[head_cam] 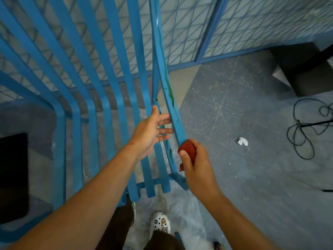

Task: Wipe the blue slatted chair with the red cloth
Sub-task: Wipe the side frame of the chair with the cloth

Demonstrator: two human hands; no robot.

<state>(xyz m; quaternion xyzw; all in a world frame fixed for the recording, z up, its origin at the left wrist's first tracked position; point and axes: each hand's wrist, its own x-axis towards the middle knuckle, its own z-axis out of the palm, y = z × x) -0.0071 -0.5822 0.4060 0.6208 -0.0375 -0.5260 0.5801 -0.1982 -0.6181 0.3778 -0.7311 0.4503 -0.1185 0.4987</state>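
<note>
Our right hand [196,165] grips the red cloth [188,152] against the chair's side rail [173,109]; our left hand [153,130], fingers spread, steadies nearby slats [115,87]. The bunched cloth could slip off the narrow rail.

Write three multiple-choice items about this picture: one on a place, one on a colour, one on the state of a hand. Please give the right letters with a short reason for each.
1. Where is the red cloth?
A. on the floor
B. against the chair's right side rail
C. hung over the mesh panel

2. What colour is the crumpled scrap on the floor?
A. white
B. red
C. green

3. How is the left hand?
A. gripping the cloth
B. curled into a fist
C. open, fingers straight, at a slat

Key: 1 B, the right hand presses the cloth to the blue chair rail. 2 A, the scrap is white against grey floor. 3 C, its fingers are spread and hold nothing.
</note>
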